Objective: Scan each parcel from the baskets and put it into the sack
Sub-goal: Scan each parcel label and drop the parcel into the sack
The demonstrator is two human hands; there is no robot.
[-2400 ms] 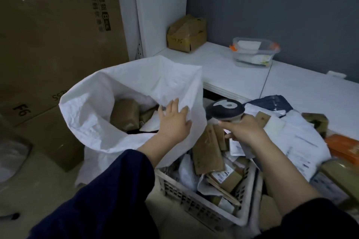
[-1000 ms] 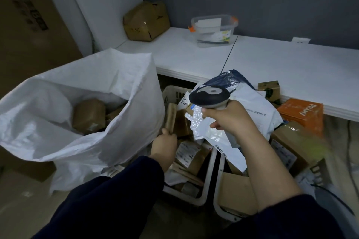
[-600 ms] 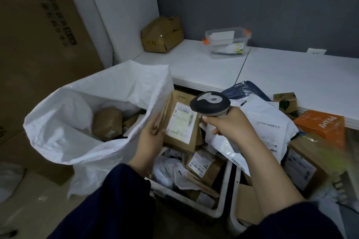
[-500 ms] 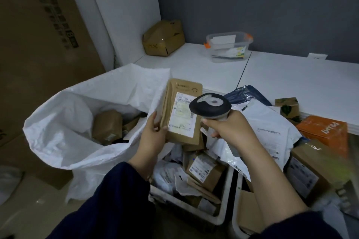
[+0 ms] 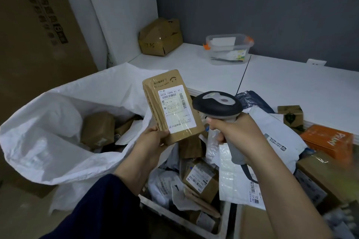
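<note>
My left hand (image 5: 153,139) grips the lower edge of a flat brown parcel (image 5: 155,83) and holds it upright, its white label facing me. My right hand (image 5: 239,134) grips the handle of a grey and black barcode scanner (image 5: 217,105), whose head sits just right of the parcel's label. The open white sack (image 5: 44,147) stands at the left with several brown parcels inside. Below my hands a white basket (image 5: 174,217) holds several boxes and mailers.
A second basket (image 5: 230,219) at the right is heaped with white mailers, brown boxes and an orange box (image 5: 328,139). A white table (image 5: 291,83) behind carries a crushed cardboard box (image 5: 161,37) and a clear plastic tub (image 5: 227,48). Large cartons (image 5: 38,25) stand at the left.
My left hand left the sack's rim, took the flat brown parcel out of the basket and raised it upright. The scanner stayed in my right hand, now close beside the label.
</note>
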